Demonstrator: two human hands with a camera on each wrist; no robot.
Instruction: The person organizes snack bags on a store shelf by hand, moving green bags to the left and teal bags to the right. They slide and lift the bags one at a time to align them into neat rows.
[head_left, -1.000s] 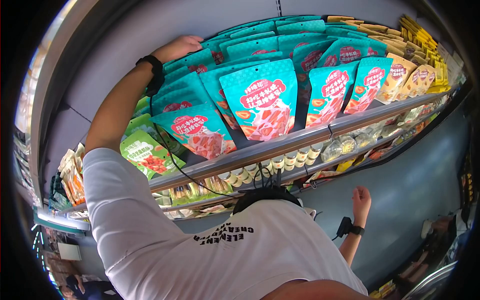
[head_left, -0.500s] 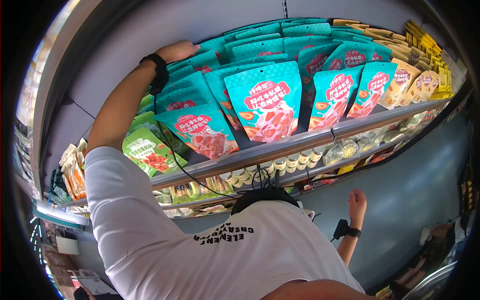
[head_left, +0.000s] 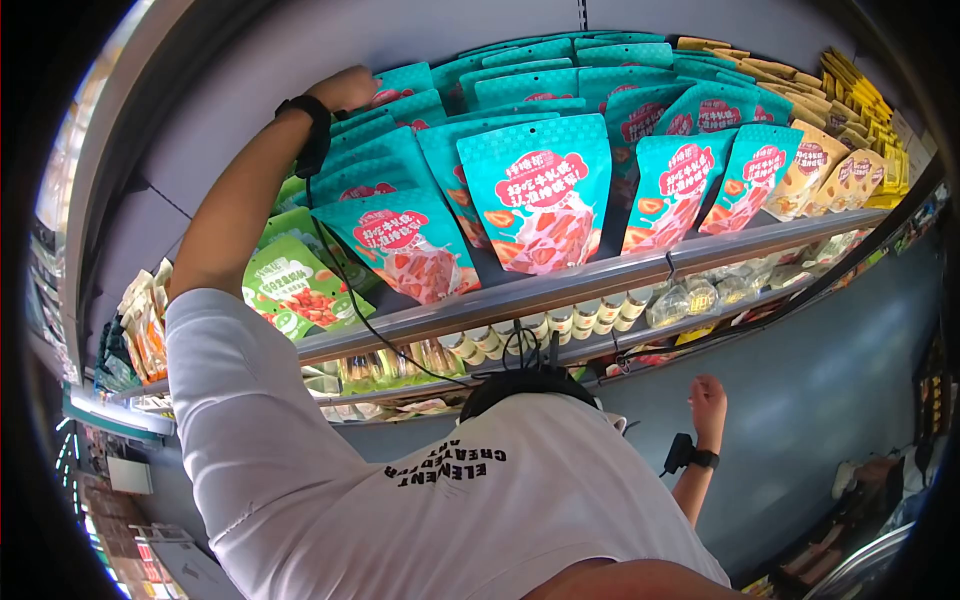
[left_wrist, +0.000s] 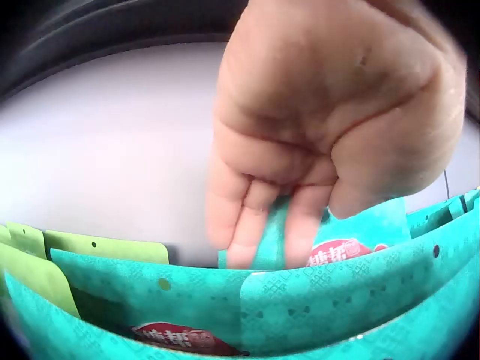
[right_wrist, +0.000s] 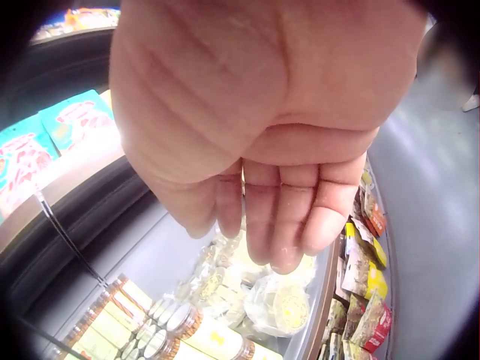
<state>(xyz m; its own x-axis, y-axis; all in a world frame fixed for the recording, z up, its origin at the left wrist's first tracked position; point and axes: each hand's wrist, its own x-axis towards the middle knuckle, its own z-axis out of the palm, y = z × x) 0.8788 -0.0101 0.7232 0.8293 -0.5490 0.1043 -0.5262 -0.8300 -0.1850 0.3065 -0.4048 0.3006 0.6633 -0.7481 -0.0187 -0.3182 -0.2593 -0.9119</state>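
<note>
My left hand [head_left: 345, 88] is at the back left of the upper shelf, among upright teal snack pouches [head_left: 535, 195] with pink labels and strawberry pictures. In the left wrist view, the fingers of this hand [left_wrist: 330, 105] point down and pinch the top of a teal snack pouch [left_wrist: 371, 225] behind the front rows. That pouch's lower part is hidden by the pouches in front. Away from the shelf, my right hand [head_left: 708, 400] hangs low at the right, fingers loosely curled and holding nothing; the right wrist view shows its palm [right_wrist: 262, 97].
Green pouches [head_left: 300, 285] stand left of the teal ones, tan pouches [head_left: 805, 170] and yellow packs [head_left: 880, 150] to the right. A shelf rail [head_left: 560, 290] runs along the front. Below it are jars [head_left: 590, 318] and clear-wrapped packs [head_left: 690, 298]. A cable [head_left: 350, 290] hangs from the left wrist.
My left hand has drawn back slightly to the left and up, and a teal snack pouch beside it now stands higher above its neighbours. The right hand stays low, shifted slightly left in view.
</note>
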